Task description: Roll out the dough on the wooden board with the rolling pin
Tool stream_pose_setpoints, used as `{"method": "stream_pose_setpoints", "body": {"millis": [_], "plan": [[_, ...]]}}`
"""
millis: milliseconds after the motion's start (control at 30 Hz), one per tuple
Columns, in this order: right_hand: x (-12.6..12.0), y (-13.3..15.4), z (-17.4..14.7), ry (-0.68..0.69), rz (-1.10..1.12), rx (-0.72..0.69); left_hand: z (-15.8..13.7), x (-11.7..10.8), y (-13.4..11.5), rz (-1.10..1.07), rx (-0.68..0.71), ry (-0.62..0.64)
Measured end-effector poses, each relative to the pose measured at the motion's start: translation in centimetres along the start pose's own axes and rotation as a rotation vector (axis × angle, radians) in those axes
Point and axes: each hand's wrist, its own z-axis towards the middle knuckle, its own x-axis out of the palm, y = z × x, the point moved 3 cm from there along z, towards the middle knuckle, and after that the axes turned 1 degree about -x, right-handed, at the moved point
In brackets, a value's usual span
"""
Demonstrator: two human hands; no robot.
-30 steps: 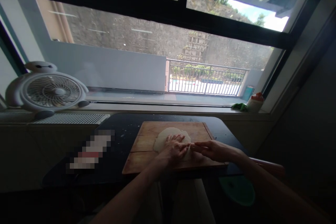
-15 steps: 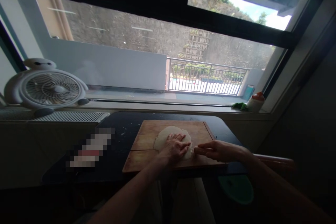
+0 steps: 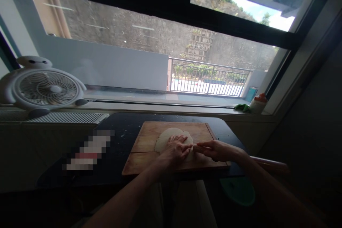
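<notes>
A round, flat sheet of pale dough [image 3: 163, 141] lies on a wooden cutting board [image 3: 145, 133]. My left hand [image 3: 176, 146] rests on the dough with fingers spread, its thumb side close to the pin's tip. My right hand [image 3: 213, 149] is closed around a long wooden rolling pin [image 3: 272, 164]. One end of the pin is at the dough's right edge, and the other sticks out beyond my right forearm. Fingers and forearm cover the pin's middle part.
The board stands on a dark table [image 3: 120, 139] below a window. A blurred-out item [image 3: 91, 149] lies at left. A white fan [image 3: 49, 87] stands on the left. A bottle [image 3: 258, 104] and green cloth [image 3: 242, 107] sit on the sill. Below the table is a green round object [image 3: 237, 190].
My right hand and the rolling pin have moved left, bringing the pin's tip onto the dough's edge beside my left thumb. My left hand stays on the dough. The view has shifted slightly.
</notes>
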Motion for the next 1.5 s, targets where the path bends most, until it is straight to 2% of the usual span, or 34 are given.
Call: {"method": "stream_pose_setpoints", "body": {"millis": [133, 333, 433, 567, 733, 833, 900, 967, 1133, 1233, 1300, 1400, 1500], "plan": [[0.3, -0.3, 0.6, 0.013, 0.022, 0.018, -0.1, -0.4, -0.2, 0.012, 0.023, -0.009], [0.0, -0.9, 0.1, -0.037, 0.078, 0.085, -0.8, -1.7, -1.5, -0.034, 0.159, -0.077], [0.4, -0.8, 0.2, -0.018, 0.117, 0.104, -1.0, -2.1, -2.0, -0.043, 0.156, -0.082], [0.6, -0.6, 0.4, -0.024, 0.117, 0.046, -1.0, -2.2, -2.1, -0.054, 0.162, -0.079], [0.7, -1.0, 0.5, 0.038, 0.093, 0.057, -1.0, -1.9, -2.0, -0.044, 0.187, -0.083], [0.8, -1.2, 0.7, 0.013, 0.096, 0.062, -1.0, -1.9, -1.9, -0.037, 0.192, -0.085], [0.2, -1.0, 1.0, -0.06, 0.082, 0.022, -1.0, -1.9, -1.8, -0.033, 0.182, -0.101], [-1.1, -0.6, 1.4, -0.198, 0.08, -0.035, -1.0, -1.9, -1.8, -0.028, 0.178, -0.116], [-6.5, 1.4, 2.7, -0.79, 0.233, -0.048, -1.0, -1.5, -2.0, -0.024, 0.218, -0.102], [-8.1, 3.8, 4.1, -1.049, 0.438, -0.105, -1.0, -1.5, -1.9, -0.018, 0.208, -0.119], [-8.0, 5.2, 5.1, -1.132, 0.575, -0.131, -1.0, -1.6, -1.6, -0.003, 0.166, -0.161], [-6.8, 6.3, 6.1, -1.181, 0.688, -0.14, -1.1, -1.6, -1.1, 0.025, 0.078, -0.216], [-5.3, 5.8, 6.7, -1.124, 0.707, -0.125, -1.0, -1.3, -0.8, 0.045, 0.04, -0.216]]}}
